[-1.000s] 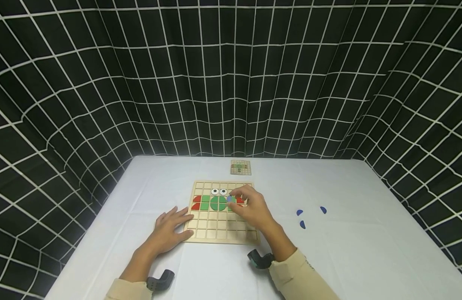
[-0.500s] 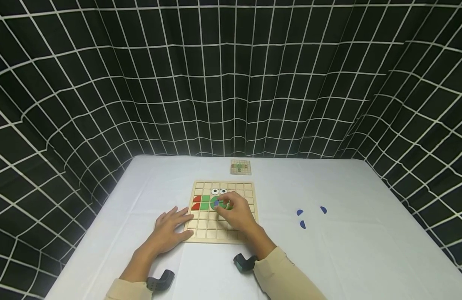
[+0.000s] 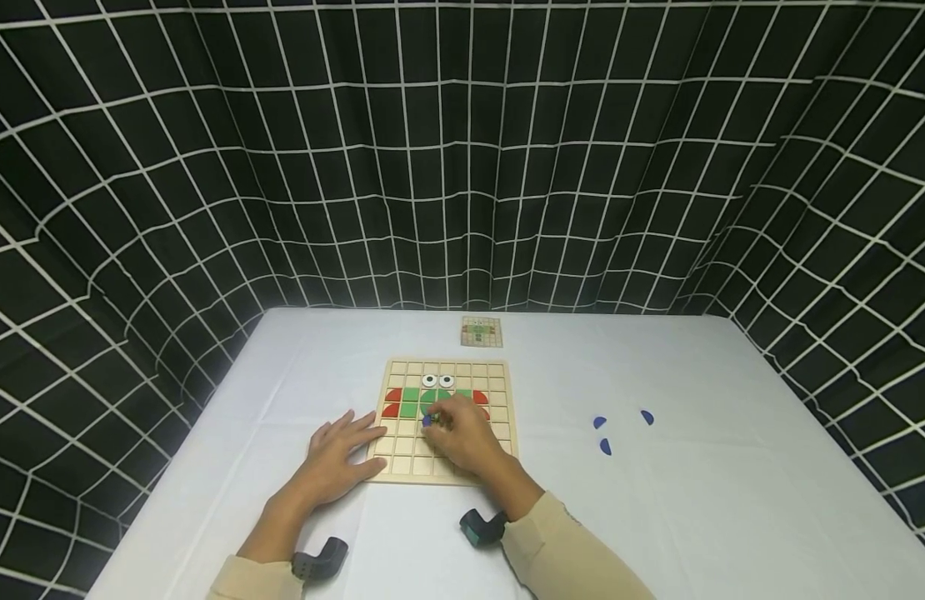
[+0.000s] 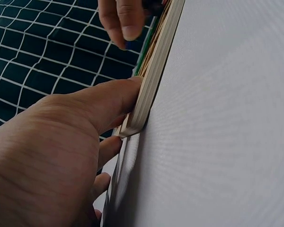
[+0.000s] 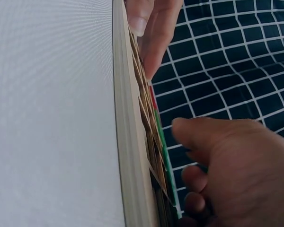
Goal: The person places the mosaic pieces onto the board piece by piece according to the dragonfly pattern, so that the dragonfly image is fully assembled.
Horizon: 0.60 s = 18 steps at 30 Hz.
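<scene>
My right hand [image 3: 468, 437] pinches a small blue piece [image 3: 427, 421] between thumb and fingertips, just below the green round shape on the gridded wooden board [image 3: 406, 467]. Whether the piece touches the board I cannot tell. My left hand [image 3: 337, 458] lies with fingers spread at the board's left edge; in the left wrist view its thumb [image 4: 118, 97] rests on the rim. Set in the grid are green pieces [image 3: 410, 402], red pieces [image 3: 392, 409] and two eye discs [image 3: 429, 381]. Part of the row is hidden by my right hand.
Three blue half-discs lie loose to the right, one half-disc [image 3: 600, 422] nearest the board. A small pattern card [image 3: 481, 332] lies behind the board on the white-covered table [image 3: 702, 483]. A black gridded curtain [image 3: 462, 167] surrounds the table.
My right hand has moved left across the board with the blue piece, then slightly toward me, uncovering the red and green pieces on the right. The left hand stays in place.
</scene>
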Available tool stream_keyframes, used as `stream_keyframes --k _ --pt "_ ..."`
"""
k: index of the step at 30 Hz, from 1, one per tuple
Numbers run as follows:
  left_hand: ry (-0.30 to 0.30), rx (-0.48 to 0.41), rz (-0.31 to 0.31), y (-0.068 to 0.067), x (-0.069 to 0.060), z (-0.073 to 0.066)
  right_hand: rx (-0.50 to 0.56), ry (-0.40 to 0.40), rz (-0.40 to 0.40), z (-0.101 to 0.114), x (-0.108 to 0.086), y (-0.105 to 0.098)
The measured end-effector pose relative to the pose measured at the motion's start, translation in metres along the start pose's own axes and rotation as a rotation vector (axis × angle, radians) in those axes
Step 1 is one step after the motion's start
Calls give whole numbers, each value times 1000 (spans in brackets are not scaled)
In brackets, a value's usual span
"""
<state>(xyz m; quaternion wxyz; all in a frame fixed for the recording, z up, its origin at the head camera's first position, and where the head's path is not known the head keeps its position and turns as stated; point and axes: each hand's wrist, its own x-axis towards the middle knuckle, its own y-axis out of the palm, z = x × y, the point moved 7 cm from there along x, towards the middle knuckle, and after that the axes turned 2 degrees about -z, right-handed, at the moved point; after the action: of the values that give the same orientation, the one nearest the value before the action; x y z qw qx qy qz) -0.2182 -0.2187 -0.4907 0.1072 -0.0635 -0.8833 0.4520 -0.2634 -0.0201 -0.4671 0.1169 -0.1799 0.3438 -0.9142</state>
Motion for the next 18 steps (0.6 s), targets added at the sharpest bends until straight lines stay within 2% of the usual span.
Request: stream_keyframes --k 2,8,18 --pt "2 1 -5 0 0 0 -35 -20 8 1 0 1" --pt "3 -5 -3 0 0 0 -139 -13 33 2 -2 2" --pt "-5 -10 6 -1 0 1 -186 -10 48 3 -3 3"
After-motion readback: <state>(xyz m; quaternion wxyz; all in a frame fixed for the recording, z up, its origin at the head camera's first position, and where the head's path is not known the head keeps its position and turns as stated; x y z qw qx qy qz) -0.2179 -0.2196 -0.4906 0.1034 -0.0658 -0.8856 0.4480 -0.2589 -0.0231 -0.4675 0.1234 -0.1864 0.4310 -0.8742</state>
